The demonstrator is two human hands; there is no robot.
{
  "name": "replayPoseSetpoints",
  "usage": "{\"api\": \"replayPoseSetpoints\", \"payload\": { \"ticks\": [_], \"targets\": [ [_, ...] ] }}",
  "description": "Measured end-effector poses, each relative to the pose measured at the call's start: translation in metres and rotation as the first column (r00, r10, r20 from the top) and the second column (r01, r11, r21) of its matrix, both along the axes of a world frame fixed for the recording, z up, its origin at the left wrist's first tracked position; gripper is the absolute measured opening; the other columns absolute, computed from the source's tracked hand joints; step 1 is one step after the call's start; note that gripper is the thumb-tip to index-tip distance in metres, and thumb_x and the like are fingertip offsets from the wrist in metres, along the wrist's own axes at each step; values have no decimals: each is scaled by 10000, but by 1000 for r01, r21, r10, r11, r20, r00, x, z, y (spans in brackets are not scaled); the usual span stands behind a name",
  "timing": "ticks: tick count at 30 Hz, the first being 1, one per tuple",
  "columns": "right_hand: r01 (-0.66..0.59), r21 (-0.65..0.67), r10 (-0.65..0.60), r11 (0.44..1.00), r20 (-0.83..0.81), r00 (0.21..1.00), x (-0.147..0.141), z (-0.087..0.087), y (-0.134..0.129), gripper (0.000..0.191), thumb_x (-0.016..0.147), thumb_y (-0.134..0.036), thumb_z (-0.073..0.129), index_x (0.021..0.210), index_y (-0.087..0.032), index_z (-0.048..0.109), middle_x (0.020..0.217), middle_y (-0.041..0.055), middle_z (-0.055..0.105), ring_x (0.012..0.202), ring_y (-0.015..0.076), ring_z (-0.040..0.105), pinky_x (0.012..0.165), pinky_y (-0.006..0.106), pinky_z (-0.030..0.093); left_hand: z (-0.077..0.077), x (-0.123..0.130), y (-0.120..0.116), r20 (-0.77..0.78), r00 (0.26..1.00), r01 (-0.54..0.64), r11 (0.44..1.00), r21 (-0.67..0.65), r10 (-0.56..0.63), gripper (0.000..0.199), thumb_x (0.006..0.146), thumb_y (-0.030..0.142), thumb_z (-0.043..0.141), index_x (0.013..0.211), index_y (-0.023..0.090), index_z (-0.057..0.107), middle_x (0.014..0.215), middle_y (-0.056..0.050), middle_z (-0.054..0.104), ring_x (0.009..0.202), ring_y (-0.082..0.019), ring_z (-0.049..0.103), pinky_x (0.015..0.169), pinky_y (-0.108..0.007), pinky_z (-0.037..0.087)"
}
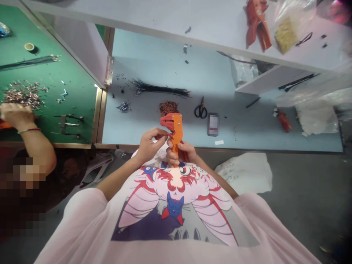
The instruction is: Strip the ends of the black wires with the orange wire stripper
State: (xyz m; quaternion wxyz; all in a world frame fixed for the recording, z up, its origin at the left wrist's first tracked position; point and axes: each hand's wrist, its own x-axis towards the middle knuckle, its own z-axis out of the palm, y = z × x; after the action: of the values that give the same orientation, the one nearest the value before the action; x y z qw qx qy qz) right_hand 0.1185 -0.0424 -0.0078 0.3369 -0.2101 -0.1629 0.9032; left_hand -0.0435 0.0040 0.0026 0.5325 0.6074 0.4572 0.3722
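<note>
My right hand (187, 150) is wrapped round the handle of an orange and red wire stripper (177, 128), held upright in front of my chest at the bench edge. My left hand (150, 145) is closed in a pinch beside the stripper's jaws; whatever its fingertips hold is too small to make out. Just beyond the tool lies a heap of short copper-coloured pieces (168, 106). Farther back stretches a bundle of thin black wires (165, 89). Small blue and silver pieces (124, 107) form a pile to the left.
Black-handled scissors (201, 111) and a phone (213, 124) lie right of the heap. A red-handled tool (284, 122) rests near plastic bags (316, 115). The overhead shelf (165, 18) bears another red tool (258, 25). At the green table (79, 84), a co-worker's hand (19, 116) touches a pile.
</note>
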Motion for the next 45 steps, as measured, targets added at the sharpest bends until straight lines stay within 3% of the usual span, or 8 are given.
{"api": "replayPoseSetpoints", "payload": {
  "ticks": [8, 12, 18, 24, 29, 35, 40, 45],
  "targets": [
    [6, -29, -7, 1000, -36, 999, 4, -10, 3, 280, 805, -445, 567, 881, -234, 400, 552, -83, 429, 377, 69, 369, 420, 231, 428, -8, 3, 7, -18, 1000, 5, 1000, -1, -5, 91, 781, 204, 584, 787, 169, 668, 740, -10, 640, 647, -95, 513, 629, -225, 419],
    [22, -73, -25, 997, -43, 999, 6, -17, 9, 230, 847, -442, 509, 863, -238, 406, 540, -89, 383, 356, 63, 314, 372, 210, 417, -22, 7, 14, -38, 999, -7, 999, -50, 5, 119, 786, 242, 588, 814, 176, 683, 770, -17, 666, 665, -101, 535, 643, -228, 435],
    [158, -258, -148, 953, 57, 987, 13, -49, 38, 194, 932, -389, 374, 844, -227, 436, 517, -92, 329, 347, 62, 265, 368, 191, 402, -78, 30, 44, -86, 996, -57, 968, -244, 37, 189, 751, 305, 610, 807, 145, 694, 783, -34, 699, 699, -123, 589, 690, -243, 459],
    [364, -481, -253, 798, 281, 926, 25, -114, 79, 315, 951, -376, 357, 696, -198, 408, 430, -110, 232, 296, 45, 185, 309, 138, 230, -148, 66, 79, -211, 977, -49, 914, -404, -41, 123, 698, 204, 596, 728, 130, 689, 759, -55, 704, 732, -156, 615, 751, -279, 462],
    [446, -477, -341, 758, 293, 893, 38, -141, 83, 304, 902, -425, 414, 722, -186, 468, 533, -33, 497, 449, 88, 469, 501, 225, 476, -184, 68, 80, -295, 953, -79, 880, -469, -72, 63, 640, 175, 618, 611, 137, 658, 658, -63, 675, 660, -166, 585, 715, -301, 452],
    [443, -360, -304, 821, 380, 873, 62, -128, 59, 197, 851, -342, 455, 846, -175, 558, 709, 31, 621, 634, 159, 592, 658, 346, 528, -188, 27, 65, -332, 943, -148, 852, -503, -33, 87, 631, 240, 638, 654, 156, 637, 611, -23, 629, 608, -140, 537, 639, -263, 428],
    [471, -163, -186, 867, 770, 610, 63, -129, 44, 125, 788, -293, 545, 823, -174, 547, 706, 25, 613, 629, 150, 606, 597, 287, 515, -178, -10, 50, -349, 936, -232, 832, -504, 49, 108, 636, 263, 631, 661, 160, 609, 592, -3, 595, 583, -126, 511, 621, -254, 404],
    [451, -72, -118, 889, 918, 379, 50, -147, 35, 143, 742, -278, 586, 805, -172, 513, 665, 3, 595, 527, 119, 569, 499, 240, 471, -170, -23, 33, -309, 944, -262, 829, -494, 114, 200, 620, 355, 653, 640, 164, 595, 569, 15, 566, 565, -115, 495, 613, -249, 391]
  ]
}}
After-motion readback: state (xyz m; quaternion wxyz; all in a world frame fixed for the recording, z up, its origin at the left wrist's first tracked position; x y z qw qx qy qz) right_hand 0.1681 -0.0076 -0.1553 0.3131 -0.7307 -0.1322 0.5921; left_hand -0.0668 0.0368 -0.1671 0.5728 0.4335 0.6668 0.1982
